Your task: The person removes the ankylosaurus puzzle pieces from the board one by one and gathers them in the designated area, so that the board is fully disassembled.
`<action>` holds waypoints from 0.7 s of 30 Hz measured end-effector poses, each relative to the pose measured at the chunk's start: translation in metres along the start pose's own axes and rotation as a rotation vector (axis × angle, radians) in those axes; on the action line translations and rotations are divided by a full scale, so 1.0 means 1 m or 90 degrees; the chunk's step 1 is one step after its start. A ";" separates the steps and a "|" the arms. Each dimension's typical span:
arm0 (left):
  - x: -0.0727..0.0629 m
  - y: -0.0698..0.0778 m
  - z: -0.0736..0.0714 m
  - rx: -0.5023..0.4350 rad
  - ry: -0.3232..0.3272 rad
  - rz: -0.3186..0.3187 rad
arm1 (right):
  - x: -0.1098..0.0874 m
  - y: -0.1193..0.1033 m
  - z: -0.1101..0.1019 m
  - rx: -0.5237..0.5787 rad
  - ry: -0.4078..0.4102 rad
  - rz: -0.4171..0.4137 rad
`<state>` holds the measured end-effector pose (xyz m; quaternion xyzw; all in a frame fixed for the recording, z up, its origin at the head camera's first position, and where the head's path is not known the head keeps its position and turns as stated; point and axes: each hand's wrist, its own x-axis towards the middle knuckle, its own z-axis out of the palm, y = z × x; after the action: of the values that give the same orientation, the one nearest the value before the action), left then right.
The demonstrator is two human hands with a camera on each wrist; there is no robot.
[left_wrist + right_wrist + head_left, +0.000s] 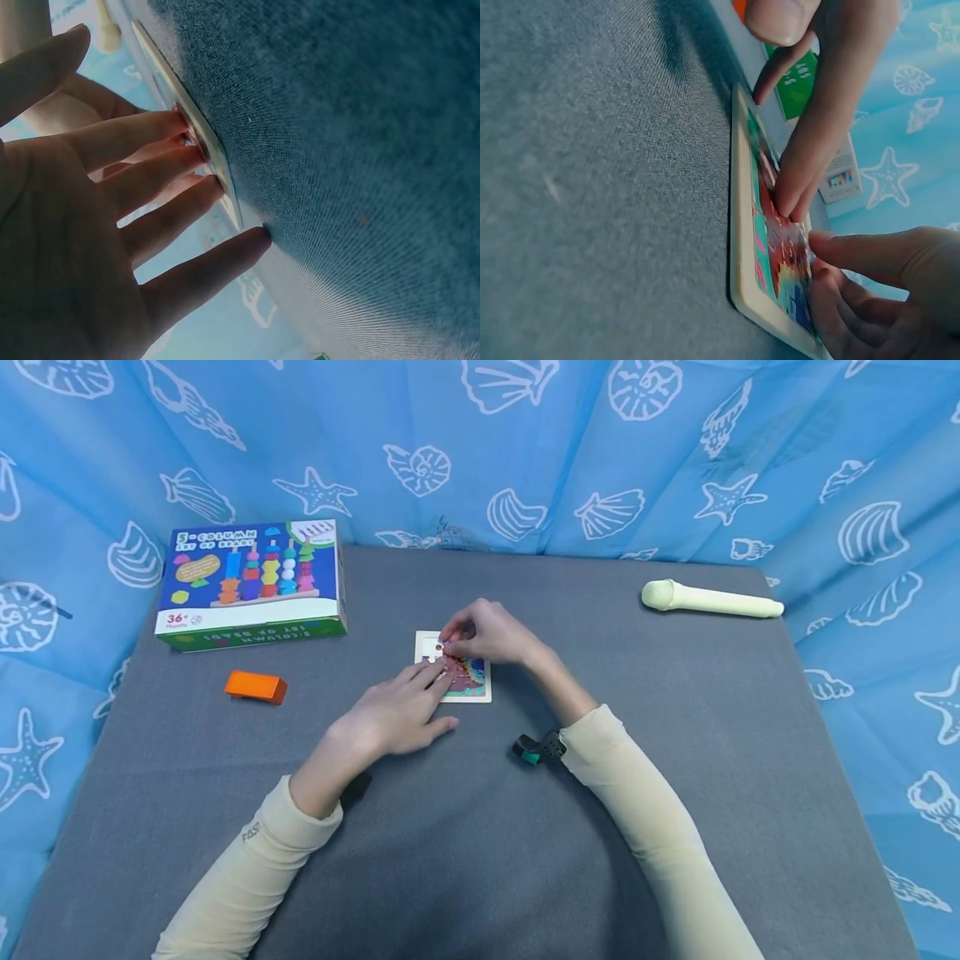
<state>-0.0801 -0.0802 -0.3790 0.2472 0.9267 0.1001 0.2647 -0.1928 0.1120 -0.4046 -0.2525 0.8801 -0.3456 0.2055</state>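
A small jigsaw puzzle with a cream frame (476, 698) lies flat on the grey table, its colourful picture (774, 247) partly covered by both hands. My left hand (390, 714) rests straight, spread fingertips on the picture from the left; in the left wrist view its little finger (214, 266) reaches past the frame edge. At the puzzle's upper part, my right hand (495, 633) curls its thumb and fingers together and pinches a small puzzle piece, mostly hidden by the fingertips. A white area of the tray shows at its upper left.
A bead-set box (255, 585) stands at the back left, with an orange block (257, 686) in front of it. Toward the back right lies a pale green toy microphone (712, 600). Blue shell-print curtain (450, 460) borders the table.
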 end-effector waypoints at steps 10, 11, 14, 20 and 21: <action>0.001 0.000 0.001 -0.013 -0.014 -0.004 | 0.008 -0.008 0.000 -0.067 -0.048 -0.011; 0.001 0.000 0.001 -0.014 -0.014 -0.005 | 0.008 -0.008 0.000 -0.072 -0.046 -0.014; 0.001 0.000 0.001 -0.013 -0.014 -0.006 | 0.006 -0.009 0.001 -0.090 -0.034 -0.025; 0.001 0.000 0.001 -0.012 -0.014 -0.005 | 0.001 -0.009 0.000 -0.111 -0.019 -0.054; 0.001 -0.001 0.001 -0.011 -0.012 -0.005 | 0.000 -0.009 -0.001 -0.111 -0.017 -0.061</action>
<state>-0.0807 -0.0799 -0.3809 0.2426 0.9242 0.1047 0.2759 -0.1906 0.1061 -0.3975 -0.3160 0.8909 -0.2735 0.1779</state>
